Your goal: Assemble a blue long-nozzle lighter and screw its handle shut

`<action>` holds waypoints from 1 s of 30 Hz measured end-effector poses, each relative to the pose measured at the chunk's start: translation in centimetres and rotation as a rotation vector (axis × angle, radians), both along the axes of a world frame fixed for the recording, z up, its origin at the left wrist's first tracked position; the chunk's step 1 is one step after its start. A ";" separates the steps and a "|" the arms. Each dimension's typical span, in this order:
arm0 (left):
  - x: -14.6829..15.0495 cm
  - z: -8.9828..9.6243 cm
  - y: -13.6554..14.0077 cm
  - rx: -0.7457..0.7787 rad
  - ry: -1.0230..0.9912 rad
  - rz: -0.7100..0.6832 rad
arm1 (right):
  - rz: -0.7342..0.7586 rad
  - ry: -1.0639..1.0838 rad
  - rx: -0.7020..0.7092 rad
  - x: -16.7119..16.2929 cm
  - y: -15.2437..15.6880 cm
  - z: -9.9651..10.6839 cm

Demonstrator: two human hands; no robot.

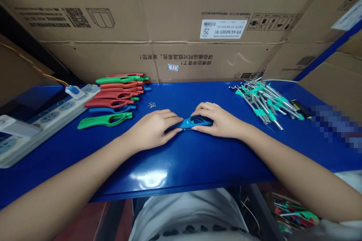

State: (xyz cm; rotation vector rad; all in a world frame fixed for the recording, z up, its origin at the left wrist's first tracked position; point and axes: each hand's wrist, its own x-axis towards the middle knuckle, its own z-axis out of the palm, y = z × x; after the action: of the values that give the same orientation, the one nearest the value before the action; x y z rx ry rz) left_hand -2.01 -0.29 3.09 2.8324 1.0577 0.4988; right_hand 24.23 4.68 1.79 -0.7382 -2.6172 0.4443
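Observation:
A blue lighter handle [187, 124] with an oval trigger opening is held low over the table between my two hands. My left hand [155, 128] closes thumb and fingers on its left end. At the other end, beside the opening, my right hand [219, 120] pinches it with thumb and fingers. Small green parts show in the handle's middle, and a thin metallic piece shows along its near edge. My fingers cover both of its ends.
Red, green, orange and blue lighter handles [113, 101] lie stacked at left, near small metal pieces [152, 105]. Metal lighter tubes with green parts [264, 101] are heaped at right beside a dark-handled tool [301, 108]. A power strip [56, 120] borders the left; cardboard [169, 30] stands behind.

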 end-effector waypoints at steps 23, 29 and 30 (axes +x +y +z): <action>0.6 -0.4 -0.8 0.012 0.134 0.130 | -0.006 -0.207 0.184 -0.3 -0.3 0.0; 0.4 -1.0 -0.4 0.041 0.009 0.144 | -0.003 -0.199 0.279 0.3 -0.1 0.5; 0.3 -1.0 -0.3 0.046 -0.013 0.138 | -0.010 -0.189 0.286 0.4 -0.1 0.5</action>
State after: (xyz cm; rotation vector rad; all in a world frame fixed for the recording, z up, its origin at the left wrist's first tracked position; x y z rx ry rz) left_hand -1.71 -0.64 2.07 2.8041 1.2622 0.5590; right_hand 24.66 4.61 2.28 -0.7261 -2.7678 -0.0074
